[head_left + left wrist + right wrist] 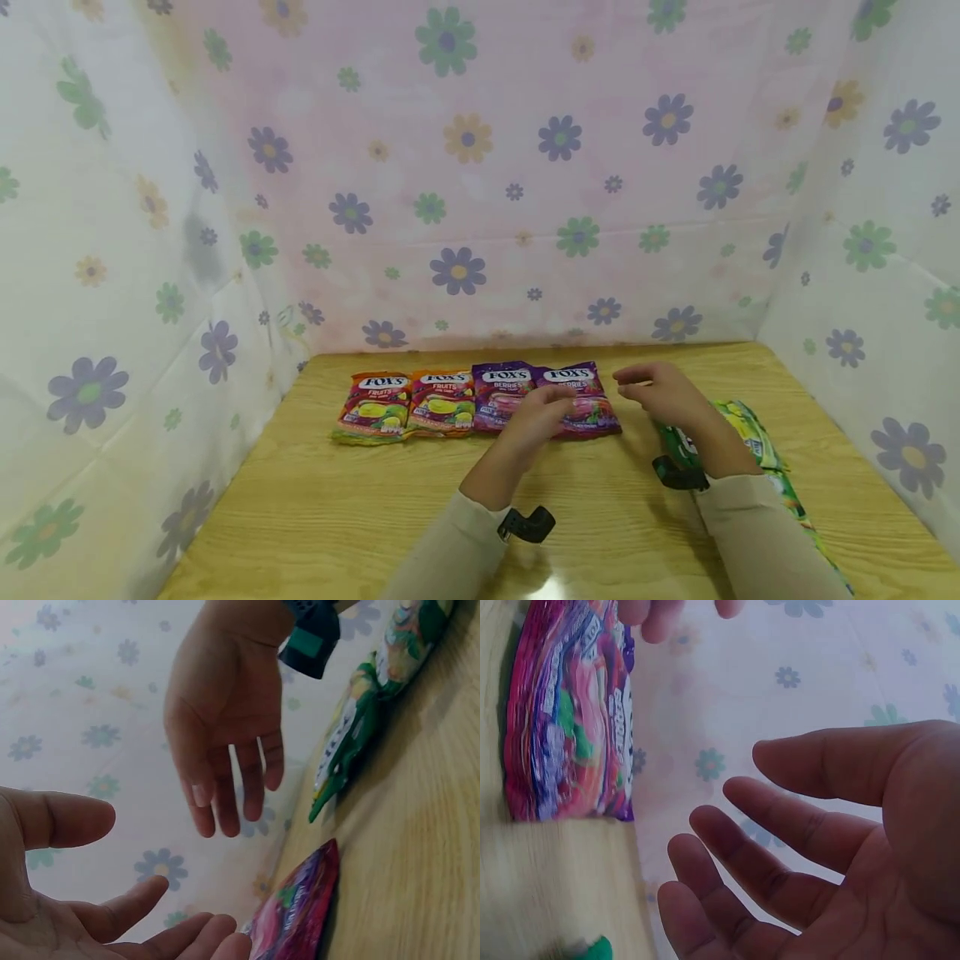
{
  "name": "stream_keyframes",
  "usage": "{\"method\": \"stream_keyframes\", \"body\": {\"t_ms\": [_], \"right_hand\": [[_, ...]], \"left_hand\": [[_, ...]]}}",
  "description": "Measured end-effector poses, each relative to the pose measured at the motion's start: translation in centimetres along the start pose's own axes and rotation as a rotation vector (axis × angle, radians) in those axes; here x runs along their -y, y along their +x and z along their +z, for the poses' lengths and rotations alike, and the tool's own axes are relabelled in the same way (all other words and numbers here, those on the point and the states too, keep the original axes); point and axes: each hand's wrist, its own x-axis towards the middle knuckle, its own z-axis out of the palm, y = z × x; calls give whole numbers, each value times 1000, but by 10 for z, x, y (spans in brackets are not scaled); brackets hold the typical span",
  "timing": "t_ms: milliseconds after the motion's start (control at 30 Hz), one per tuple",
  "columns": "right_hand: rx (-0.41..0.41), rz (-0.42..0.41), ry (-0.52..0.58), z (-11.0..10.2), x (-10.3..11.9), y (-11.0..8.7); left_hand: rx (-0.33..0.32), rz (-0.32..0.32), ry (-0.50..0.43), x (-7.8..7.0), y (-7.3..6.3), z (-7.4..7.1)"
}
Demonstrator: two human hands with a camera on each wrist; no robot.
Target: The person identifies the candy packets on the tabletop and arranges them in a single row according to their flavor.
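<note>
Two purple Fox's Berries candy bags, one on the left [491,398] and one on the right [596,408], lie side by side on the table. In the head view my left hand [534,421] hovers in front of them, fingers relaxed and holding nothing. Right of the purple pair is my right hand [670,398], raised with loosely bent fingers and an empty palm [870,900]. Below the right wrist lie green and yellow candy bags [753,429], partly hidden by that forearm. Left of the purple bags sit a red Fruits bag [373,408] and an orange Fruits bag [442,407].
The wooden table [360,517] is enclosed at the back and both sides by flower-printed cloth [495,200]. The row of bags lies near the back edge. Green bags run along the right side toward the front. Each wrist carries a dark strap [527,525].
</note>
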Motion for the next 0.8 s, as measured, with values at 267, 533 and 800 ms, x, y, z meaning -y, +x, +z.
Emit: {"method": "stream_keyframes", "body": {"t_ms": [267, 533, 800], "right_hand": [[20, -58, -65, -18, -12, -5], [25, -68, -129, -31, -30, -17], [-35, -93, -167, -46, -54, -31]], "left_hand": [[-6, -38, -31, 3, 2, 22], [50, -87, -111, 9, 0, 47], [61, -166, -182, 15, -6, 69]]}}
